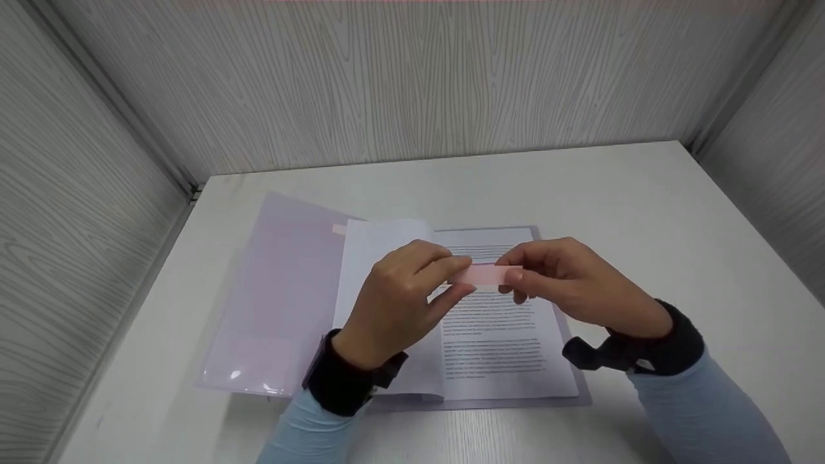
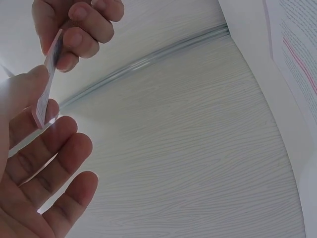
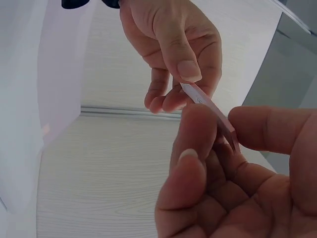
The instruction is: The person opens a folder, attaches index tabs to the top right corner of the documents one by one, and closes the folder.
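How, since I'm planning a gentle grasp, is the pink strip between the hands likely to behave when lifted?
The pink strip is probably light, looking small and thin beside the left hand and right hand. It may stay fairly stiff, since it spans nearly straight between both. Being flat, it seems unlikely to roll.

White, smooth-topped table [image 1: 677,245]. Directly on it: one translucent pale-purple plastic folder [image 1: 271,303], lying open, front cover out to the left, glossy highlights along that cover's lower edge.
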A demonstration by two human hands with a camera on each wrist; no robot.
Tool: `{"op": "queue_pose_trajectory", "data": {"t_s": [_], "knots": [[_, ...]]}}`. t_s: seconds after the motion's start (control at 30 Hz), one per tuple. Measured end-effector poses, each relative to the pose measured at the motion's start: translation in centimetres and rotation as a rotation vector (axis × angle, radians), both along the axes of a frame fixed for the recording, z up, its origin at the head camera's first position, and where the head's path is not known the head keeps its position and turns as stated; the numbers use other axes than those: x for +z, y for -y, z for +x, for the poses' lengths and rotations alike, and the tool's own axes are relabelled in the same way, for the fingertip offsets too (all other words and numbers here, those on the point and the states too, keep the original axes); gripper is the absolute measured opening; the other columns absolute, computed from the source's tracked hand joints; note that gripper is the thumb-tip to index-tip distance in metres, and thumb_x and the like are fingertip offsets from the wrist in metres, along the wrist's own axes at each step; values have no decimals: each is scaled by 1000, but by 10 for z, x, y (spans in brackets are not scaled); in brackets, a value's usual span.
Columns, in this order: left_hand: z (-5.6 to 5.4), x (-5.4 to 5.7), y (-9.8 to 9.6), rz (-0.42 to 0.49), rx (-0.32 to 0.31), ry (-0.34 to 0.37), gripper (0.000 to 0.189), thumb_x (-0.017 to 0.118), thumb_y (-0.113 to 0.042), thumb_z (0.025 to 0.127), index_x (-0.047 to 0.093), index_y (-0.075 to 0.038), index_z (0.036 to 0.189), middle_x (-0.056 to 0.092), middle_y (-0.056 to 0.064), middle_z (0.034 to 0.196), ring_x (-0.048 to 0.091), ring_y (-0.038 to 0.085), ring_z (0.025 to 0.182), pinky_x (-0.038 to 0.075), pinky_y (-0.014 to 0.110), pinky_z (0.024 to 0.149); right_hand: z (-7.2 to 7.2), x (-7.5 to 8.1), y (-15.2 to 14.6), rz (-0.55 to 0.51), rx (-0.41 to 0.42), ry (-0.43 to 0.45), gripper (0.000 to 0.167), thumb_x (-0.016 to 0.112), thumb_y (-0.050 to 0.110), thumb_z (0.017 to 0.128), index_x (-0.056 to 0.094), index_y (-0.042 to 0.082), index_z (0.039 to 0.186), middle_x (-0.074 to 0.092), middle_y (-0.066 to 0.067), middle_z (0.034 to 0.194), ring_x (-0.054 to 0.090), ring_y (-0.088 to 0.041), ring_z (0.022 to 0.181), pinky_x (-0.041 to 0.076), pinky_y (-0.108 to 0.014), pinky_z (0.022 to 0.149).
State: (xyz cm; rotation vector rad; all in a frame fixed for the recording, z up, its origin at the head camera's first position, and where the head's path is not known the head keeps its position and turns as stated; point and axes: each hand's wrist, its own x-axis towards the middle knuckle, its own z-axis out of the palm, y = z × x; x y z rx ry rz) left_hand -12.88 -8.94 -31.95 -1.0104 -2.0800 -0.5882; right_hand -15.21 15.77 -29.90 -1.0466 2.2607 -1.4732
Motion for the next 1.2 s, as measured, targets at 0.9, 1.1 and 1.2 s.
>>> {"op": "queue_pose_trajectory", "data": {"t_s": [0.9, 1.1, 1.2], "knots": [[-1, -2, -4, 79, -59, 5, 19, 71, -22, 88, 72, -5, 96, 70, 1, 83, 63, 13, 76, 51, 25, 70, -2, -4, 4, -64, -101, -7, 19, 51, 16, 100, 67, 5, 103, 64, -9, 85, 61, -24, 75, 54, -31, 68], [-1, -3, -5, 71, -46, 0, 19, 72, -21, 87, 72, -5, 96, 70, 2, 83, 62, 14, 75, 51, 26, 71, -3, -9, 7, -93, -101, -69, 15, 53, 9, 99, 64, 1, 104, 62, -9, 84, 59, -22, 69, 53, -29, 64], [0, -3, -6, 55, -32, -8, 19, 72, -23, 87, 72, -5, 96, 70, 3, 83, 63, 15, 76, 51, 27, 71, -2, -12, 11, -89, -93, -94, 13, 56, 5, 96, 64, 1, 105, 65, -6, 88, 60, -21, 68, 53, -28, 62]]}}
